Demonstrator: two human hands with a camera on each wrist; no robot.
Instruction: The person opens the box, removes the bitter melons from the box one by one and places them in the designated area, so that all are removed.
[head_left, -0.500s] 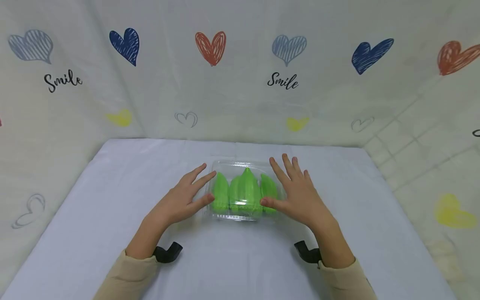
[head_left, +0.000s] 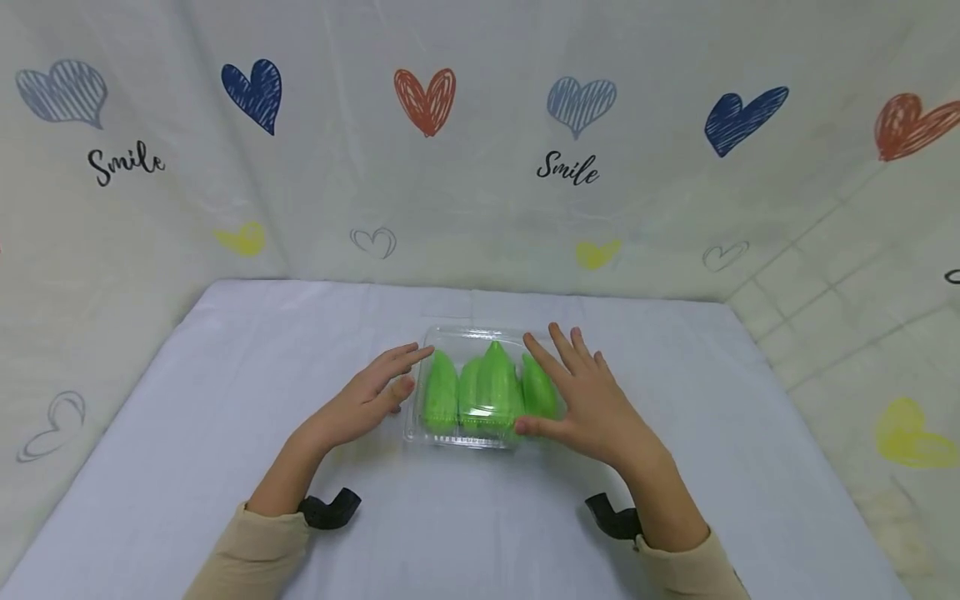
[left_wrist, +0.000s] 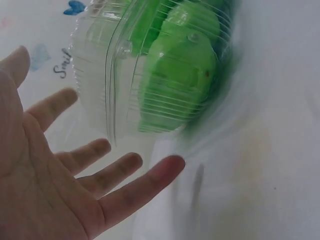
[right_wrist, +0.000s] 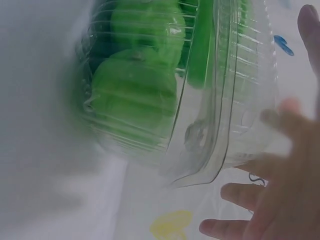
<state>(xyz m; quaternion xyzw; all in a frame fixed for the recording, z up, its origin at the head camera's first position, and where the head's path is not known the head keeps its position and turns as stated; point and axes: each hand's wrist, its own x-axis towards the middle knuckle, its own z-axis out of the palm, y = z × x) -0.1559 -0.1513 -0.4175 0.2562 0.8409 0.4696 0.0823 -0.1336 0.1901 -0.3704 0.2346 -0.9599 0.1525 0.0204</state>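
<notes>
Box (head_left: pixel 468 442) is set between the fingers of the left hand (head_left: pixel 358 408) and those of the right hand (head_left: pixel 596 407). Both sets are held apart and loosely extended, with nothing gripped; contact cannot be told. Inside, green pieces (head_left: pixel 495 387) are enclosed. Below the fingers, a white surface (head_left: pixel 465 533) is seen; beyond them, a heart-printed backdrop (head_left: pixel 480 183).
</notes>
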